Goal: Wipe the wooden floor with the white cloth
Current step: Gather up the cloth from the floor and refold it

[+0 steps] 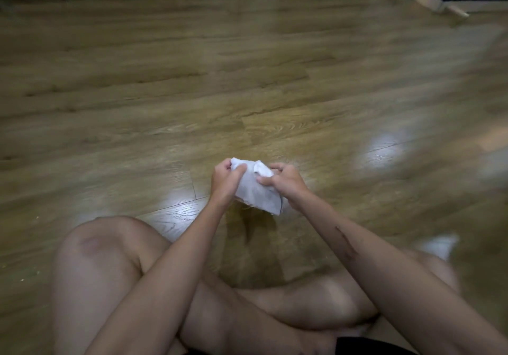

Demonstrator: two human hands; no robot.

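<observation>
Sitting cross-legged on the wooden floor [247,79], the person holds the white cloth [254,187] in both hands, lifted just above the planks in front of the bare knees. The left hand [225,181] pinches the cloth's upper left corner, thumb pressed over the fabric, while the right hand [286,182] grips its right side with fingers curled around the bunched edge. A loose lower corner hangs down between the wrists. Bright light patches gleam on the floor either side of the arms.
</observation>
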